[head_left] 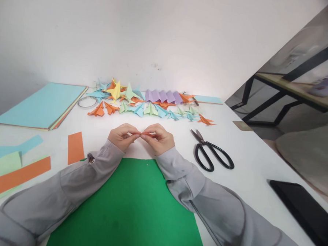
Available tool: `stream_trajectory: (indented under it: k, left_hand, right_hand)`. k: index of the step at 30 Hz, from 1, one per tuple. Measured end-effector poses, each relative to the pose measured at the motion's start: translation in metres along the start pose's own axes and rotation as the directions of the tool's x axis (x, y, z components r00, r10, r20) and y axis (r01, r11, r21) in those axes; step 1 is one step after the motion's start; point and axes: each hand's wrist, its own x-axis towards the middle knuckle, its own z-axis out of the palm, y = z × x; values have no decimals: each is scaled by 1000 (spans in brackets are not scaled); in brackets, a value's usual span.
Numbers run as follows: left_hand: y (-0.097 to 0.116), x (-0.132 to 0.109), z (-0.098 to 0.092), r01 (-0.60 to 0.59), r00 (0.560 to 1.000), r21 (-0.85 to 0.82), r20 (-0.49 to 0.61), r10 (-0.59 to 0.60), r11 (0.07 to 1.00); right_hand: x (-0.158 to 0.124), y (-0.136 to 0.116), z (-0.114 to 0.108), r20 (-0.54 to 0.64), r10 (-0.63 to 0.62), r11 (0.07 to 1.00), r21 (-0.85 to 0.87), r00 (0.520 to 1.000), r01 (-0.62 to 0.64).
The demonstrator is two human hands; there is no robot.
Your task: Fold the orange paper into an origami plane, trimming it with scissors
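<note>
My left hand (122, 135) and my right hand (159, 137) meet fingertip to fingertip above the white table (247, 149). Both pinch a small folded orange paper piece (145, 134), of which only a thin edge shows between the fingers. Both arms wear grey sleeves. A large green paper sheet (129, 209) lies under my forearms, just behind the hands.
Black scissors (212, 153) lie right of my hands. Several folded paper shapes (148, 104) line the back by the wall. A stack of coloured sheets (44, 105) and a tape ring (87, 101) sit back left. Orange strips (75, 147) lie left. A dark slab (305, 211) is front right.
</note>
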Motion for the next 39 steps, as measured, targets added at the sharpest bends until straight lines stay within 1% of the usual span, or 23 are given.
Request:
stream_trajectory:
  k: [4, 8, 14, 19, 22, 25, 28, 31, 33, 35, 37, 39]
  left_hand:
    - [-2, 0, 0, -17, 999, -2, 30, 17, 1000]
    - [-5, 0, 0, -47, 999, 5, 21, 47, 999]
    - [-6, 1, -1, -154, 987, 12, 47, 153, 988]
    - [-3, 1, -1, -187, 978, 34, 97, 183, 982]
    - [-4, 0, 0, -145, 985, 18, 94, 143, 989]
    - [-5, -1, 1, -85, 992, -4, 89, 85, 996]
    - [-3, -1, 1, -68, 995, -27, 70, 69, 997]
    - [1, 1, 0, -69, 994, -40, 79, 72, 997]
    - [4, 1, 0, -32, 995, -50, 93, 37, 998]
    - [6, 1, 1, 37, 996, -80, 79, -31, 996]
    - [7, 1, 2, 116, 993, -130, 46, -111, 985]
    - [7, 1, 3, 156, 987, -178, -8, -160, 972]
  right_hand:
    - [-1, 0, 0, 20, -27, 1000, 4, 999, 27]
    - [-1, 0, 1, 22, -21, 1000, 1, 1000, 21]
    - [-2, 1, 3, 23, 14, 1000, 9, 1000, -14]
    - [-2, 2, 5, 20, -40, 997, 71, 999, 38]
    - [-2, 3, 4, 32, -7, 991, 133, 999, 2]
    - [-1, 6, 3, 67, 88, 976, 192, 994, -100]
    - [-1, 7, 2, 100, 161, 954, 238, 982, -181]
    - [0, 8, 2, 153, 199, 929, 285, 968, -236]
    - [1, 9, 2, 177, 210, 916, 309, 962, -257]
    - [1, 10, 2, 159, 215, 909, 327, 964, -257]
    - [2, 10, 3, 115, 219, 906, 345, 969, -246]
    - [2, 11, 4, 71, 227, 901, 363, 971, -237]
